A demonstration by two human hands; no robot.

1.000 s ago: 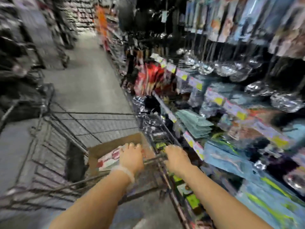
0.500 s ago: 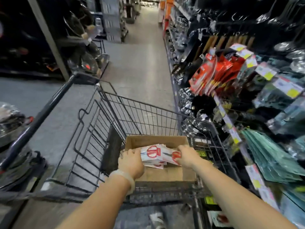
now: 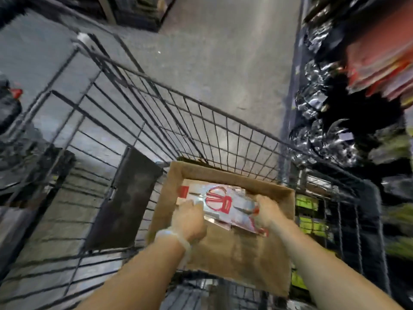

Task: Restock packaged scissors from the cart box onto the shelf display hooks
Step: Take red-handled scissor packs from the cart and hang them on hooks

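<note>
A brown cardboard box (image 3: 234, 249) sits in the near right corner of a black wire cart (image 3: 156, 121). Inside it lies a stack of packaged scissors (image 3: 220, 201), clear packs with red handles and red card. My left hand (image 3: 190, 220), with a pale band at the wrist, grips the stack's left end. My right hand (image 3: 267, 212) grips the right end, fingers curled over the packs' edge. Both forearms reach in from the bottom of the view. The display hooks are out of sight.
Shelves (image 3: 348, 121) of dark and shiny packaged goods run along the right, with red packs (image 3: 380, 63) hanging at the top right. Grey aisle floor (image 3: 223, 52) lies beyond the cart. More dark goods stand at the left edge (image 3: 11, 113).
My view has tilted down from the shelf to the cart box. Both hands moved from the cart's rim into the box and took hold of the scissors stack at its two ends.
</note>
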